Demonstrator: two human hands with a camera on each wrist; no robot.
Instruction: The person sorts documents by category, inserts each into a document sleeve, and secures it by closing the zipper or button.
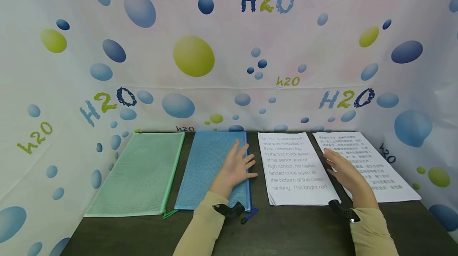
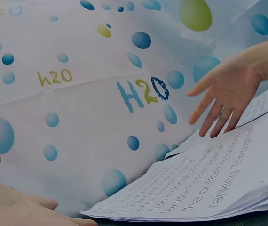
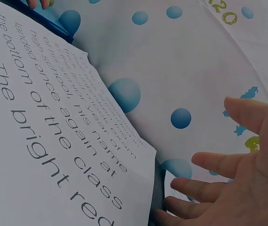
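Palm up and fingers spread, my left hand (image 1: 234,170) hovers over the blue mesh zip pouch (image 1: 200,164), holding nothing. My right hand (image 1: 347,172) is also empty, its fingers extended over the left side of a stack of sheets printed with Chinese characters (image 1: 379,168). Between the hands lies a stack of sheets with large English print (image 1: 295,168); its lower corners curl a little in the left wrist view. A green mesh zip pouch (image 1: 139,176) lies flat at the far left. Part of the Chinese sheets is hidden behind my right hand and forearm.
All four items lie side by side on a dark table (image 1: 286,232). A blue zipper pull (image 1: 249,216) and a green pull loop (image 1: 170,214) stick out at the pouches' near edges. Behind the table hangs a white backdrop (image 1: 229,21) with printed bubbles.
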